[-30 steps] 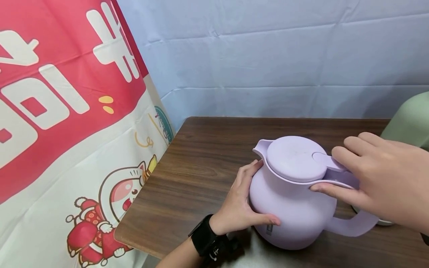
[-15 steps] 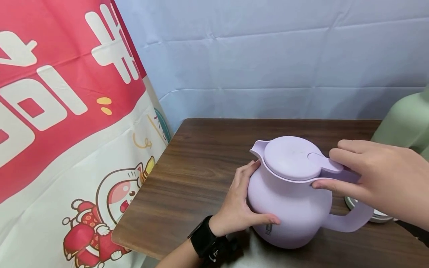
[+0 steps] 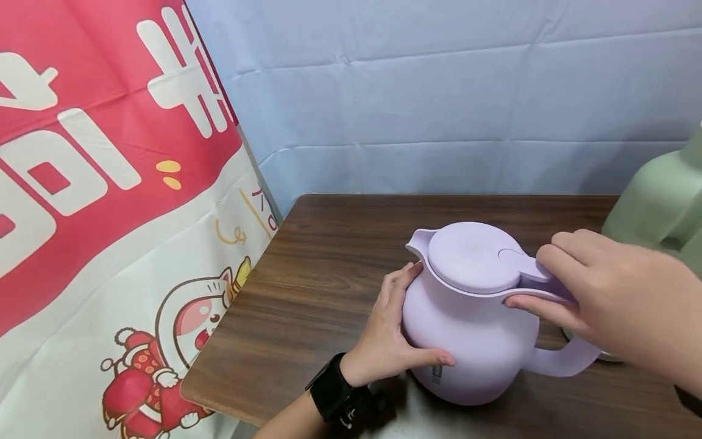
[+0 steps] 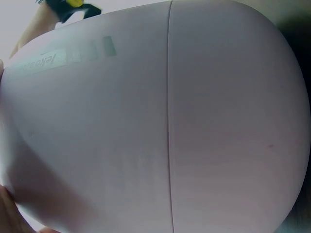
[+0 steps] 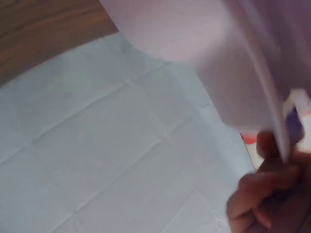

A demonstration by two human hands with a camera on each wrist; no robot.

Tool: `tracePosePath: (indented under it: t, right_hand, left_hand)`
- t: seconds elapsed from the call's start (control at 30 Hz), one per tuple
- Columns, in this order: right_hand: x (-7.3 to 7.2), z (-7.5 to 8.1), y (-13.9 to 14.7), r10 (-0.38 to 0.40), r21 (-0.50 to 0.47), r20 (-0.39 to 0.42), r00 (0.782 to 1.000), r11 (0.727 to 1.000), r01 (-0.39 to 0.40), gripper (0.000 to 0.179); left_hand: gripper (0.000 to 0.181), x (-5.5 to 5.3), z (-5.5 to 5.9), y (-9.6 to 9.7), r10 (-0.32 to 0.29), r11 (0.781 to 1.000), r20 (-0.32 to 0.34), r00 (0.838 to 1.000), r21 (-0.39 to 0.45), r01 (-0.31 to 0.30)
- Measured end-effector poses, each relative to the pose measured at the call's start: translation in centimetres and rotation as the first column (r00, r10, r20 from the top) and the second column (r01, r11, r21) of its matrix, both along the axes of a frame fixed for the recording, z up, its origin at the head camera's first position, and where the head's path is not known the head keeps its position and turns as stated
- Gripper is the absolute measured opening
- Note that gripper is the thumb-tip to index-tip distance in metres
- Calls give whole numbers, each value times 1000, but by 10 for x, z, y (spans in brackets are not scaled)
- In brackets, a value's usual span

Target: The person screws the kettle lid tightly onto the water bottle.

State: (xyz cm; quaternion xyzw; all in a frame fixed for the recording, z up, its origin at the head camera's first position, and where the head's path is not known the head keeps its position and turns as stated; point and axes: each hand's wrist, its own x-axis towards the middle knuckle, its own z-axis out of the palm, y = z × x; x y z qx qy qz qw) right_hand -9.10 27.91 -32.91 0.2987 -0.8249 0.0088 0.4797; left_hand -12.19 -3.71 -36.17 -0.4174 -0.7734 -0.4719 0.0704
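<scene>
A lavender insulated jug (image 3: 471, 347) with a round lid (image 3: 471, 256) stands upright on the wooden table, spout facing left. My left hand (image 3: 386, 341) cups its body from the left, thumb across the front and fingers round the far side. At the upper right, my right hand (image 3: 609, 292) grips the top of the handle, thumb under the rim and fingers by the lid's tab (image 3: 526, 265). The jug's pale wall (image 4: 165, 121) fills the left wrist view. In the right wrist view, curled fingers (image 5: 257, 194) hold the rim's edge.
A green bottle-like vessel (image 3: 658, 195) stands at the back right. Behind the jug's handle, a round metallic-edged thing (image 3: 610, 357) is mostly hidden. A light blue cloth (image 3: 428, 97) hangs behind the table (image 3: 307, 262), and a red-and-white printed banner (image 3: 109, 201) hangs at left.
The whole head view has shifted slightly, so more of the green vessel shows. Both hands keep their hold on the jug, and its lid stays in place.
</scene>
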Motion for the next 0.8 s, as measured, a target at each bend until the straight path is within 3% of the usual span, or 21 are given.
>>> tracePosePath:
  t: [0.1,0.17,0.3,0.37,0.43,0.5,0.53,0.63,0.7,0.73,0.8]
  right_hand:
    - [34,44,-53,42,-59,-40,998,997,-45,63]
    - [47,48,-75,36,-89,-116,993,995,-47,61]
    - [57,23,-92,14,-107,-236,972,993,-40,56]
    - [60,4,-93,-7,-99,-258,966,995,-19,56]
    - [68,-7,-97,-14,-100,-256,967,995,-12,56]
    - [76,-16,-100,-31,-98,-258,966,995,5,56]
    - [80,-19,-101,-31,-97,-257,966,995,7,56]
    - [93,-23,-109,11,-82,-211,977,996,-29,58]
    - [101,-25,-113,51,-80,-162,985,995,-65,59]
    - [104,-26,-116,76,-83,-136,988,993,-88,60]
    - [109,-28,-118,106,-93,-99,989,989,-116,64]
  left_hand:
    - [129,0,0,2,5,1000,0,1000,-13,-5]
    - [128,1,0,2,21,999,-5,1000,-36,-21]
    - [126,4,0,0,63,992,-73,995,-100,-70]
    - [124,6,0,0,68,988,-151,986,-127,-87]
    - [122,13,3,-1,61,988,-249,967,-123,-94]
    - [123,19,6,-3,58,990,-372,926,-100,-102]
    - [124,23,6,-4,58,991,-442,895,-84,-105]
    - [124,31,7,-7,43,994,-625,780,-52,-97]
    - [121,36,6,-9,14,995,-706,708,-63,-82]
    - [118,38,5,-10,-7,994,-734,679,-76,-73]
    - [113,42,4,-11,-53,991,-761,647,-118,-58]
